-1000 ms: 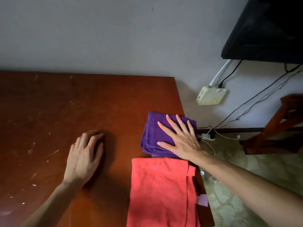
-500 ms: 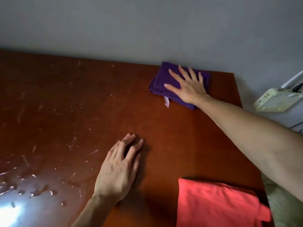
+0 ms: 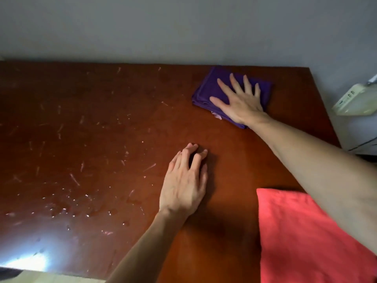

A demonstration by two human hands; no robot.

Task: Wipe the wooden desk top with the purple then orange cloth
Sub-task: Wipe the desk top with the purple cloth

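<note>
A folded purple cloth [image 3: 206, 90] lies near the far right corner of the reddish-brown wooden desk top [image 3: 102, 139], close to the wall. My right hand [image 3: 240, 101] presses flat on it with fingers spread, covering most of the cloth. My left hand [image 3: 184, 180] rests palm-down on the bare wood at the desk's middle, fingers slightly bent, holding nothing. The folded orange cloth [image 3: 302, 242] lies at the near right of the desk, partly hidden under my right forearm.
Water droplets and pale streaks [image 3: 71, 201] cover the left half of the desk. A grey wall runs behind the desk. A cream plastic box [image 3: 355, 101] hangs on the wall past the right edge. Bright glare [image 3: 30, 260] sits at the near left edge.
My right hand slid the purple cloth from beside the orange cloth to the far right part of the desk. The view shifted left. My left hand stayed flat on the wood.
</note>
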